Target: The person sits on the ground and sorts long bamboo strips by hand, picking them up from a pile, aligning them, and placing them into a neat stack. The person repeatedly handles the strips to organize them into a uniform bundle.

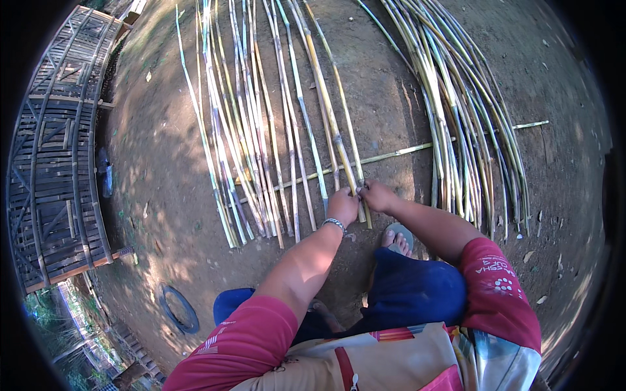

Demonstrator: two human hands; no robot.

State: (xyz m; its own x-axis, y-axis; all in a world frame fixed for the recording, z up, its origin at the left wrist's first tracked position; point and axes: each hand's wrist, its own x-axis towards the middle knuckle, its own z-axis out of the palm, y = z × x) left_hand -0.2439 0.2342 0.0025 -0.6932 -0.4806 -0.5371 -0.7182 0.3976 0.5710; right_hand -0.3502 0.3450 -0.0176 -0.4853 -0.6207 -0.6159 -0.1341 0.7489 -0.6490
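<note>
My left hand (343,207), with a bracelet at the wrist, is closed around the near end of a thick yellowish bamboo pole (332,124). Right beside it, my right hand (378,197) has its fingers closed at the same pole end, the fingertips partly hidden. A thinner bamboo pole (340,91) runs close along the right side of the held one. To the left, several bamboo poles (244,124) lie spread side by side on the ground, pointing away from me. Their near ends rest across a bamboo crosspiece (398,152).
A dense bundle of bamboo poles (456,117) lies to the right, over the same crosspiece. A slatted bamboo structure (55,150) stands at far left. A dark ring (179,309), perhaps a tyre, lies on the dirt at lower left. My sandalled foot (398,240) is just below my right hand.
</note>
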